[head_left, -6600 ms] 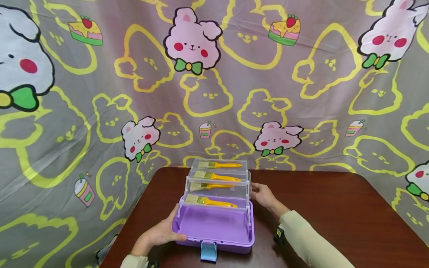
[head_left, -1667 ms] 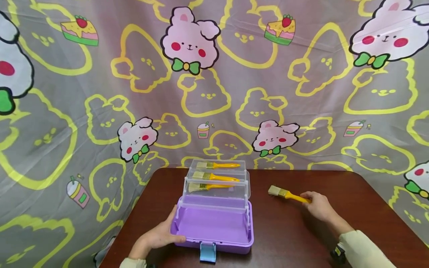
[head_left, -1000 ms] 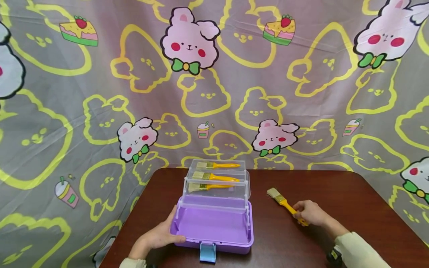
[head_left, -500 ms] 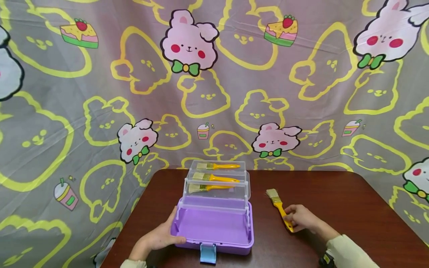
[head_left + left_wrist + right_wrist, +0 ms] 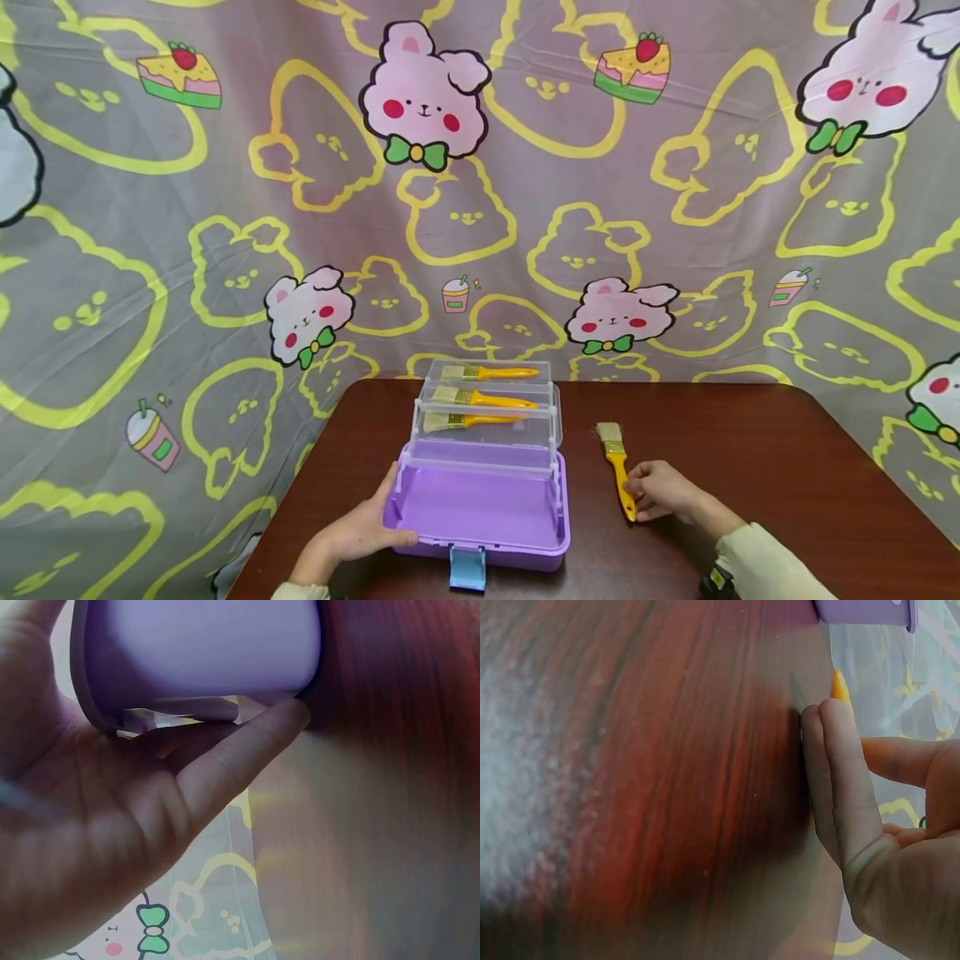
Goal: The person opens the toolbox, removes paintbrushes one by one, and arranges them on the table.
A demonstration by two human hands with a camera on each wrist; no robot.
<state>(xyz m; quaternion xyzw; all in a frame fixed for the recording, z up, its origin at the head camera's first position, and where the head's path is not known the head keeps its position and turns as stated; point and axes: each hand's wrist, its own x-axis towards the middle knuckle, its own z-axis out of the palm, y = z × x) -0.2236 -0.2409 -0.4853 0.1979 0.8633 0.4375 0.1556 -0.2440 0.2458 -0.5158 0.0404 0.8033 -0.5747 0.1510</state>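
Right hand (image 5: 663, 490) pinches yellow-handled brush (image 5: 621, 477); left hand (image 5: 366, 523) holds purple box (image 5: 525, 557).
Brush sits right of centre, lower half of head frame, just beside the box: bristles toward top of frame, right grip closed on the handle near its end. Flat on the worktop (image 5: 750, 442) or slightly raised, can't tell. Left grip wraps the box's near-left corner, lower centre of frame: thumb over the front rim, fingers along the left side. Box is open, clear trays (image 5: 542, 430) stepped up behind the purple base; three other brushes (image 5: 501, 401) show there, handles pointing right in frame. Blue latch (image 5: 468, 570) hangs off the front edge. Patterned cloth (image 5: 525, 183) fills the upper frame.
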